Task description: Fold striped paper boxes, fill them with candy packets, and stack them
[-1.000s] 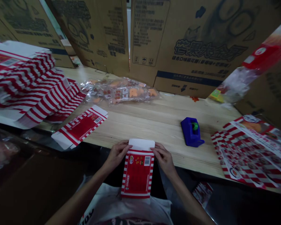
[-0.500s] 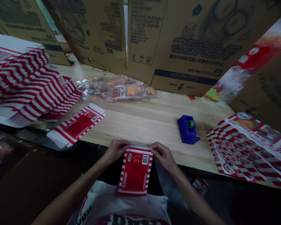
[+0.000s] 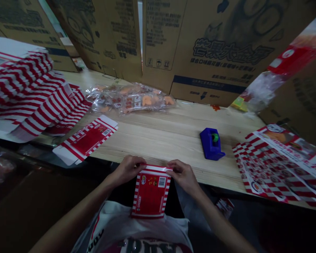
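Head view: the white flap that stood up at the far end of the red striped carton [image 3: 150, 194] a second ago no longer shows, and a red-and-white band now forms that edge, so this end looks folded down, or nearly so; whether it is tucked fully in, I cannot tell. The carton is in front of the person's body, just off the near edge of the wooden tabletop [image 3: 158, 131], its near end by the white shirt [image 3: 147, 226]. The left hand [image 3: 129, 169] pinches its far left corner between thumb and fingers, and the right hand [image 3: 183, 175] grips the far right corner likewise. The carton is thin, smooth card, a flat-faced rectangle. To the left lie a loose flat carton [image 3: 91, 138] with pale end flaps and a ridged stack of striped cartons [image 3: 42, 98]; beyond are crinkled, glossy clear packets [image 3: 139, 101]. The angular blue plastic tape dispenser [image 3: 209, 144] holds a green core, and matte corrugated boxes [image 3: 210, 84] stand behind.
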`<state>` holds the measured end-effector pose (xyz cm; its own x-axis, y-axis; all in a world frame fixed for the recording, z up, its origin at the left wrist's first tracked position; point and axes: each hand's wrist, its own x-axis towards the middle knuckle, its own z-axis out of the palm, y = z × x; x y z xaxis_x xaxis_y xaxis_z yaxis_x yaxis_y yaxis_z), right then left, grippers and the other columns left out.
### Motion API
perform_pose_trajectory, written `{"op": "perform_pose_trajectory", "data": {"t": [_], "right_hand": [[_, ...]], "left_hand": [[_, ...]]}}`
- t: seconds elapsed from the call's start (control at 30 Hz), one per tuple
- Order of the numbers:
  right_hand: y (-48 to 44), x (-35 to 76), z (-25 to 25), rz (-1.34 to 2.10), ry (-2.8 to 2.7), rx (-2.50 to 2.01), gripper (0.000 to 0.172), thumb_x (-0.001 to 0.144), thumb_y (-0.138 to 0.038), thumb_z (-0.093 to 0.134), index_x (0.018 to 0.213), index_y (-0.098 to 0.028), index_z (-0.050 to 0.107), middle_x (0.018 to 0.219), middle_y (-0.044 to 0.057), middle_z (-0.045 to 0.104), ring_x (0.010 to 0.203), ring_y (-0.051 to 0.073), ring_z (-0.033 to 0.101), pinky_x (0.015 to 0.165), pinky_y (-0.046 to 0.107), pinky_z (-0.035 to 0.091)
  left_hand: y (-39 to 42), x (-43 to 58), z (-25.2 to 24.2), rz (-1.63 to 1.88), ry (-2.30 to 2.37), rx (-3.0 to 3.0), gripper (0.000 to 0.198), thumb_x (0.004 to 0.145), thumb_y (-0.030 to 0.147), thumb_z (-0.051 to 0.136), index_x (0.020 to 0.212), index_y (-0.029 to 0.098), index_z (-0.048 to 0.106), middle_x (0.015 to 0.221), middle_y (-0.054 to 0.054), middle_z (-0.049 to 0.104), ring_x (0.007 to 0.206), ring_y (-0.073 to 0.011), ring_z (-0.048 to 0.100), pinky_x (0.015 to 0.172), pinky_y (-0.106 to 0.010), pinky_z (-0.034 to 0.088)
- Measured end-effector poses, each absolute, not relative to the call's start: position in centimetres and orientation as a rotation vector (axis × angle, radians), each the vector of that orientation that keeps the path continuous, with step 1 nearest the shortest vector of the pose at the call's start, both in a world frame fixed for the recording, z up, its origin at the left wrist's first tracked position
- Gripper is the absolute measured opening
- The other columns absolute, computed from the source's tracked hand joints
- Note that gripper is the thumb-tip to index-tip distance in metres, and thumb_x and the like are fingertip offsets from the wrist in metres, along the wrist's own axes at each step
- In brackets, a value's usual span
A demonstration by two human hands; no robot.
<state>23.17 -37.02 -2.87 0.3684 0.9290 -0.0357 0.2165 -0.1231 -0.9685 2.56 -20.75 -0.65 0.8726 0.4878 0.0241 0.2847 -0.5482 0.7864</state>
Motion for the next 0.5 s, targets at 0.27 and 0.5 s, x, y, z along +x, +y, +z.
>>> {"op": "perform_pose_trajectory", "data": {"t": [0.27, 0.5], "right_hand": [[-36.4, 23.3, -1.6, 0.903, -1.01, -1.571, 0.009, 0.075, -0.025, 0.066, 0.069, -0.02, 0.068, 0.064, 0.001, 0.068, 0.061, 0.018, 0.063, 0.057, 0.027, 0.05], [-38.5, 21.3, -2.6, 0.657, -1.231, -1.512, 0.009, 0.085, -0.023, 0.064, 0.087, -0.024, 0.072, 0.101, 0.007, 0.072, 0.091, 0.024, 0.068, 0.082, 0.037, 0.053]], "left_hand": [[-20.3, 3.2, 0.4, 0.236, 0.528, 2.152, 0.018, 0.08, 0.019, 0.056, 0.067, 0.015, 0.068, 0.057, 0.001, 0.062, 0.053, -0.0106, 0.052, 0.053, -0.019, 0.035], [-21.3, 1.3, -1.7, 0.382, 0.46, 2.093, 0.016, 0.085, 0.029, 0.061, 0.087, 0.017, 0.072, 0.078, -0.004, 0.072, 0.07, -0.0161, 0.064, 0.066, -0.023, 0.048]]}}
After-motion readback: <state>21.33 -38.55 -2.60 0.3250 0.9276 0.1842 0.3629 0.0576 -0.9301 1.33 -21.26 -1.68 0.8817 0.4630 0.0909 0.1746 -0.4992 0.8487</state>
